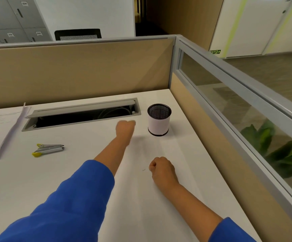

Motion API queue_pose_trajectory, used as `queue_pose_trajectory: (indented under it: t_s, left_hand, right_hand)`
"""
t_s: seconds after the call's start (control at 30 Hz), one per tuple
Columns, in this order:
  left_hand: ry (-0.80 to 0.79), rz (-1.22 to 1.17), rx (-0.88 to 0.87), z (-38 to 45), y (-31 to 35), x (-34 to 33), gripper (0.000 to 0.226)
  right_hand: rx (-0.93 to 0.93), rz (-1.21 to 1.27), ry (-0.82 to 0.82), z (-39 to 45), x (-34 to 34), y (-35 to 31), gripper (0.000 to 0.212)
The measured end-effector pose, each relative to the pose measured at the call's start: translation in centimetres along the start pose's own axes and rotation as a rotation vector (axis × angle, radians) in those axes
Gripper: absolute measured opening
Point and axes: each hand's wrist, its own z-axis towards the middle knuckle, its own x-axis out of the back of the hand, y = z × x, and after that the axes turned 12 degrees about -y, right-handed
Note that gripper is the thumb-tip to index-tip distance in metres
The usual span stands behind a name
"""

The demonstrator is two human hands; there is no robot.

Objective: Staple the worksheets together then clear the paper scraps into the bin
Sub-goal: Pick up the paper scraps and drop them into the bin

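Note:
My left hand [125, 128] is stretched far across the white desk [36, 180], closed into a fist just left of a small mesh bin [159, 122] wrapped in white paper. Whether it holds a scrap is hidden. My right hand [161, 167] rests on the desk nearer to me, also closed in a fist, with a tiny bent staple [143, 170] lying just to its left. A silver stapler with yellow ends [48, 149] lies open on the desk at the left. The worksheets [1, 130] lie at the far left edge, one corner curled up.
An open cable tray [82, 113] with a raised grey lid is sunk into the desk behind the stapler. Tan partition walls [80, 70] close the back and right sides, the right one topped with glass [246, 109].

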Motion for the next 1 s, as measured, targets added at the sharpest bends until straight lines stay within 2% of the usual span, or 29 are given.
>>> queue_pose_trajectory:
  t_s: [0.07,0.23,0.37,0.4,0.47,0.57,0.6,0.67,0.77,0.87,0.93,1.0]
  left_hand:
    - [0.016,-0.104,-0.037,-0.2,3.1,0.2,0.02]
    - [-0.069,-0.024,-0.101,-0.5,8.5,-1.3,0.017]
    - [-0.14,0.167,-0.126,-0.7,9.8,-3.0,0.024]
    - [-0.107,0.138,-0.105,-0.9,10.1,-3.3,0.027]
    - [-0.089,0.356,-0.127,-1.8,10.3,-3.9,0.031]
    - [-0.144,0.486,-0.139,-1.5,10.5,-4.2,0.036]
    - [-0.14,0.549,-0.12,-1.4,10.4,-4.3,0.037]
    - [-0.101,0.585,-0.217,-1.5,10.2,-4.1,0.035]
    - [-0.039,0.728,-0.338,-3.3,10.3,-3.1,0.013]
    - [-0.002,0.679,-0.39,-5.0,8.1,-1.9,0.028]
    - [-0.029,0.721,-0.427,-6.9,5.1,-0.9,0.026]
    - [-0.116,0.794,-0.368,-8.5,1.3,0.0,0.024]
  right_hand:
    - [-0.007,0.147,0.016,-0.1,0.3,0.3,0.019]
    - [-0.062,0.388,-0.009,-0.1,1.7,1.0,0.014]
    - [-0.06,0.361,-0.036,-0.1,2.0,1.0,0.012]
    - [-0.054,0.347,-0.035,-0.2,2.0,0.9,0.012]
    - [-0.046,0.336,-0.039,-0.2,2.0,0.8,0.01]
    - [-0.033,0.348,-0.051,-0.2,2.0,0.9,0.013]
    - [-0.024,0.341,-0.05,-0.2,1.9,1.0,0.015]
    - [-0.008,0.335,-0.037,-0.2,1.7,0.9,0.016]
    - [-0.003,0.303,-0.018,-0.2,1.3,0.7,0.016]
    - [-0.004,0.296,0.005,-0.2,1.0,0.7,0.015]
    - [-0.018,0.298,0.019,-0.2,0.9,0.6,0.016]
    - [-0.032,0.282,0.029,-0.2,0.9,0.4,0.017]
